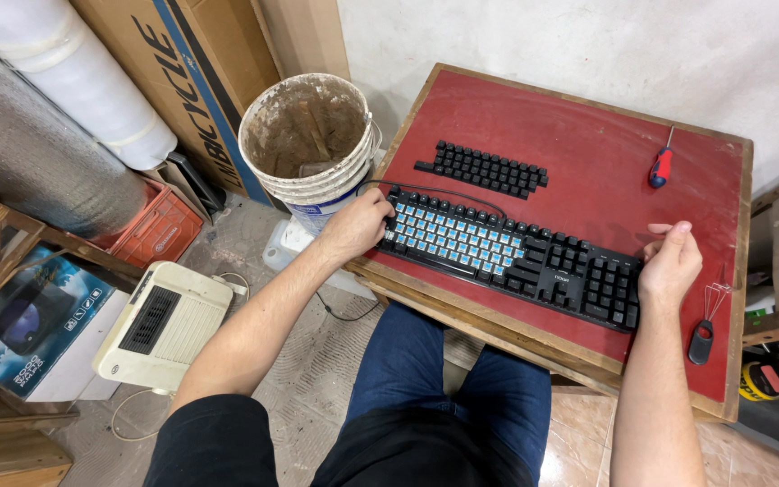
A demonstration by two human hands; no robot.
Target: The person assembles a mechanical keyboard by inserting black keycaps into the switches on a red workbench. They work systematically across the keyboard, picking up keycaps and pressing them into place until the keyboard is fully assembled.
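Both hands grip keyboard [507, 257] ends: left hand [356, 225] closed on left edge, right hand [671, 263] on right. Loose keycaps [484, 169] & screwdriver [661, 165] lie behind.

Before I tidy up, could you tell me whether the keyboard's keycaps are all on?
Partly off: the keyboard shows bare blue switches on its left; removed keycaps lie behind it.

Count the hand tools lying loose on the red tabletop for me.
2: a red-handled screwdriver near the far right edge, and a black wire keycap puller beside the right hand. None appear hidden.
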